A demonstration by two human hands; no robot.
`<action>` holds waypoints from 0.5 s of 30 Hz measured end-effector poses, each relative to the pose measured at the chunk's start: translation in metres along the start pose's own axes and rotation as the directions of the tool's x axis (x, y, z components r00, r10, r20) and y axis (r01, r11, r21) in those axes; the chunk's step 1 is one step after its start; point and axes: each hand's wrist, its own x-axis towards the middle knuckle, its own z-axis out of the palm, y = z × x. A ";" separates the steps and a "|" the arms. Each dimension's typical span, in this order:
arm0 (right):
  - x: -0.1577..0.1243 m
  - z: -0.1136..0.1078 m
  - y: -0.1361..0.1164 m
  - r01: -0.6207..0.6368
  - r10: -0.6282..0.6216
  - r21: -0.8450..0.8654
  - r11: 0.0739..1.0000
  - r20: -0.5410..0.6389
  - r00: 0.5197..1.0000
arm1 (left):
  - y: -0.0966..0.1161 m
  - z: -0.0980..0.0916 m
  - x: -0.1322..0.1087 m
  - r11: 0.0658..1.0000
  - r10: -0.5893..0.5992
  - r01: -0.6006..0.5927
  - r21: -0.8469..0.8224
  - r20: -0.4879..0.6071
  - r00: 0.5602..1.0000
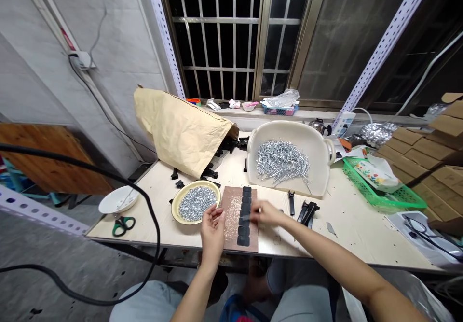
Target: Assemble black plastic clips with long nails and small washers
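My left hand is at the right rim of a yellow bowl of small shiny metal pieces. Its fingers are curled in toward the thumb, and whatever they pinch is too small to make out. Between my hands a brown board lies at the table's front edge, with a row of black flat pieces along it and pale worn specks to their left. My right hand is over the board's right edge beside the row. Its fingers are drawn together and smeared by motion, and what they hold is unclear.
A white tub of long metal screws or nails stands behind the board. A brown paper bag spills black parts. Black clips lie to the right, green-handled scissors to the left. A black cable crosses the left foreground.
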 end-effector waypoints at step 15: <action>0.025 -0.005 0.010 -0.158 0.161 0.033 0.987 -0.198 0.967 | 0.002 -0.016 0.002 0.984 0.033 -0.048 0.169 0.090 0.995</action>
